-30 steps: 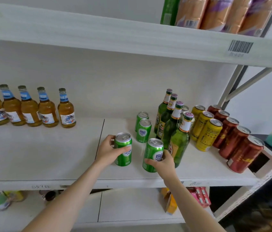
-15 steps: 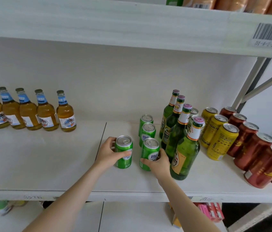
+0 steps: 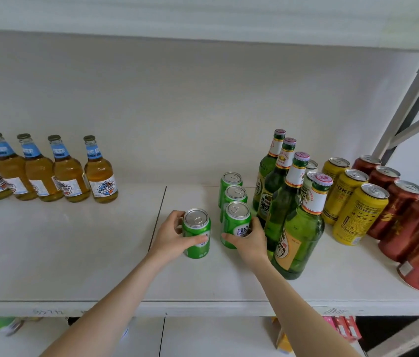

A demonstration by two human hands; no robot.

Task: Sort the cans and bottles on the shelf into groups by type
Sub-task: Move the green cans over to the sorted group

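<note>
The left hand [image 3: 171, 237] has its grip wrapped round a green can [image 3: 197, 233] standing upright on the white shelf [image 3: 74, 253], just left of the row of green cans; the right hand [image 3: 248, 242] has its grip clasped on the front green can [image 3: 235, 222] of that row, fingers round its right side and thumb low on its front; behind it stand two more green cans [image 3: 234, 195], one behind the other; just right of the row stand four green bottles [image 3: 297, 228] in a line, the nearest one touching the right wrist; further right of the row are yellow cans [image 3: 357, 215], then dark red cans [image 3: 414, 228]; well left of the row, along the back wall, stand amber bottles [image 3: 100, 176] with blue neck labels.
</note>
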